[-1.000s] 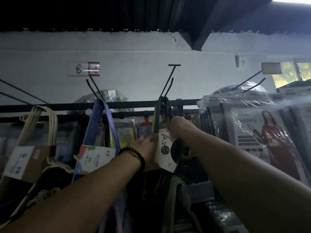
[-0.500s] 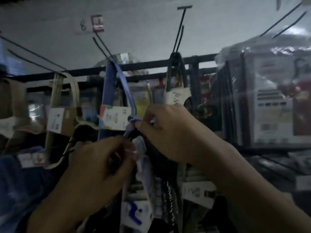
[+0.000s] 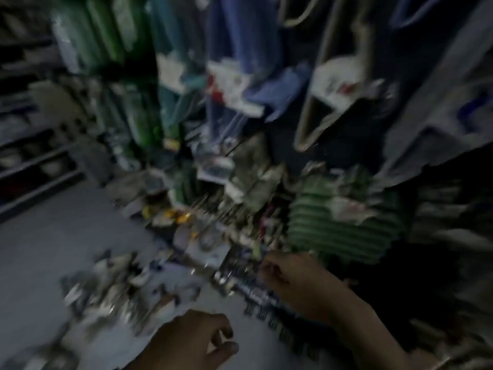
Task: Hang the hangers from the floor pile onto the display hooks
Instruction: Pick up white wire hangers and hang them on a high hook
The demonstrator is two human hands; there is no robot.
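Item: floor pile (image 3: 213, 231). A blurred heap of packed hangers and loose wrappers lies on the pale floor (image 3: 53, 249), along the foot of the display and spilling toward the lower left edge. No single hanger can be told apart.

Item: green ribbed bundle (image 3: 341, 231). It lies at the right end of the pile, just beyond the right hand.

Item: right hand (image 3: 293, 281). It reaches down to the near edge of the pile with its fingers bent against a dark glossy packet (image 3: 240, 276). Grip: cannot tell whether it pinches the packet or only touches it.

Item: left hand (image 3: 186, 340). It hangs above the floor at the bottom edge, apart from the pile. Grip: fingers loosely curled, holding nothing.

Item: hanging stock. A beige hanger (image 3: 317, 124) with a white label and some blue hangers (image 3: 240, 49) hang above the pile, with green goods (image 3: 106, 30) at the upper left.

Item: shelves (image 3: 32, 161). Dark, at the left edge.
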